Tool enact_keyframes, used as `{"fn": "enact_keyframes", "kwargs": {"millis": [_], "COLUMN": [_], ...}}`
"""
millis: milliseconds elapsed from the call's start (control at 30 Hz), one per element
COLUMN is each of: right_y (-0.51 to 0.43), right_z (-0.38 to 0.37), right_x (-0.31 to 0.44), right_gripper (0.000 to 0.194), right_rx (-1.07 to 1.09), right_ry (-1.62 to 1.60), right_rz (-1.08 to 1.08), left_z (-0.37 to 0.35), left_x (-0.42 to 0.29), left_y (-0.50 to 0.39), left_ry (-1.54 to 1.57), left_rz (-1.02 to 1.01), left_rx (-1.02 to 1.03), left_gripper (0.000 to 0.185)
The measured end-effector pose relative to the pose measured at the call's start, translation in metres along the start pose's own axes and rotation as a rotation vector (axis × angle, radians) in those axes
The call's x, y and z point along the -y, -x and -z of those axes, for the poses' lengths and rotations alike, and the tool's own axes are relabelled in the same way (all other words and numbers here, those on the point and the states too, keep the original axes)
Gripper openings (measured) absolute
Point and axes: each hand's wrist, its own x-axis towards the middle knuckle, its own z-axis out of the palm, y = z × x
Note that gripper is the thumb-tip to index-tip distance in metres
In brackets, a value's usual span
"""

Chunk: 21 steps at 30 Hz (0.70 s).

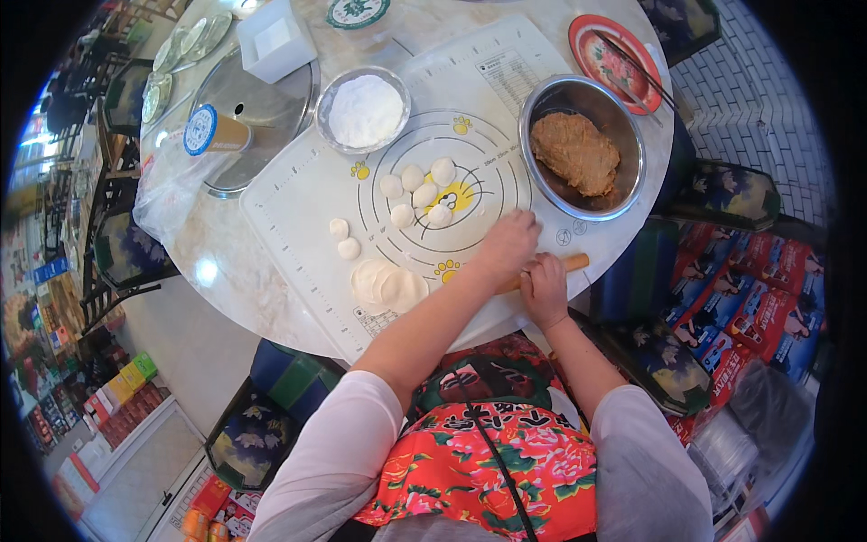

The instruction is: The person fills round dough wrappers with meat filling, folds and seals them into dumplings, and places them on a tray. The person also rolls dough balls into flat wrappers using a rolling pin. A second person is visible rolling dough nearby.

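Note:
Near the mat's right front edge, my right hand (546, 288) rests on a wooden rolling pin (576, 262), its fingers curled over it. Just left of and beyond it, my left hand (509, 240) is bent down at the mat with bunched fingers; what lies under them is hidden. Several small dough pieces (425, 195) sit on the printed circles of the white pastry mat (291, 230), and two more (344, 238) lie to their left. A stack of rolled dough wrappers (388, 286) is at the near left. A steel bowl (586, 215) at the right holds meat filling (576, 154).
A bowl of white flour (362, 110) stands at the mat's far edge. Beyond it are a round steel lid (271, 149), a lidded cup (218, 132) and a white plastic container (278, 40). A red floral plate (613, 57) with chopsticks (637, 68) is at the far right.

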Motion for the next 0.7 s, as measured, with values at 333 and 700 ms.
{"fn": "enact_keyframes", "kwargs": {"millis": [333, 700], "right_y": [-0.096, -0.103], "right_z": [0.013, -0.003], "right_x": [0.030, 0.036], "right_gripper": [0.055, 0.060], "right_rx": [0.107, 0.120], "right_ry": [0.223, 0.287], "right_rz": [-0.075, 0.006], "left_z": [0.005, 0.017], "left_x": [0.005, 0.014], "left_y": [0.053, 0.053], "left_ry": [0.136, 0.094], "left_rz": [0.358, 0.546], "left_rx": [-0.184, -0.028], "left_gripper": [0.009, 0.009]}}
